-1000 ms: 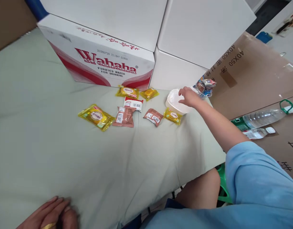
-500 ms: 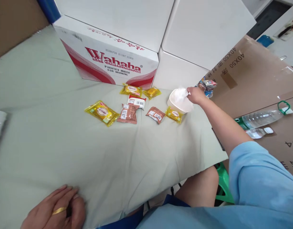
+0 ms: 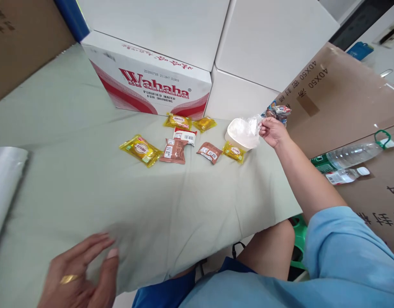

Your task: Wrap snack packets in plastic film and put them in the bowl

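My right hand reaches to the far right of the cloth-covered table and pinches a thin clear plastic wrap that covers a white bowl. Its fingers are closed on the wrap's edge. My left hand, with a gold ring, hovers at the near edge of the table, fingers stretched out and holding nothing. Several snack packets lie left of the bowl: a large yellow one, a brown one, a smaller brown one and a small yellow one.
White Wahaha water cartons stand along the back of the table. A roll of clear film lies at the left edge. More snacks sit behind the bowl. Water bottles rest on brown cardboard at the right.
My right hand has drawn back to the right from over the bowl, pulling the plastic wrap with it. My left hand has lifted and spread its fingers. The film roll has come into view.
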`<state>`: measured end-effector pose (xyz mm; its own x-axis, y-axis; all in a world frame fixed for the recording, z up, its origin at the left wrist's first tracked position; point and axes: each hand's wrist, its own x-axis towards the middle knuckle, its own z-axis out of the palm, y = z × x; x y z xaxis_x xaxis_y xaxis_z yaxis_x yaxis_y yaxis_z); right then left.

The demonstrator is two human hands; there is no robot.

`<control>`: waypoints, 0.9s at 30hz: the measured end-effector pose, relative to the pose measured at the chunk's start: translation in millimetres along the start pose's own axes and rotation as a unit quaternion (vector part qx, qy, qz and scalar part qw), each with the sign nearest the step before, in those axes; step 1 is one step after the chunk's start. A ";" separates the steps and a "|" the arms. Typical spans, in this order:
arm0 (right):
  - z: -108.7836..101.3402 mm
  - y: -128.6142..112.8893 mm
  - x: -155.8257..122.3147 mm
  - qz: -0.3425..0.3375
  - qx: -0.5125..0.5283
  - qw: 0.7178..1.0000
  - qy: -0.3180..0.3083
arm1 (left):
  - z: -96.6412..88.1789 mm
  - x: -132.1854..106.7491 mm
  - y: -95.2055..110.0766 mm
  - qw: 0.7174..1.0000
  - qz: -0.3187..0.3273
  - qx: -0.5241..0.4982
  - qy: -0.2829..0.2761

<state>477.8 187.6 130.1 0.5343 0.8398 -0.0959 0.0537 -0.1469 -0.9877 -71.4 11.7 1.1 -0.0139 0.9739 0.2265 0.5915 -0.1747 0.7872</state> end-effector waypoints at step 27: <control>78.2 98.2 -162.1 0.080 0.055 0.967 -0.237 | 183.4 109.3 84.8 0.774 -0.228 -0.567 -0.168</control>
<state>330.5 78.0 39.0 0.0804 0.9601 -0.2680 -0.1010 -0.2596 -0.9604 125.1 129.9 -12.7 0.3095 0.9216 -0.2343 -0.5028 0.3677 0.7823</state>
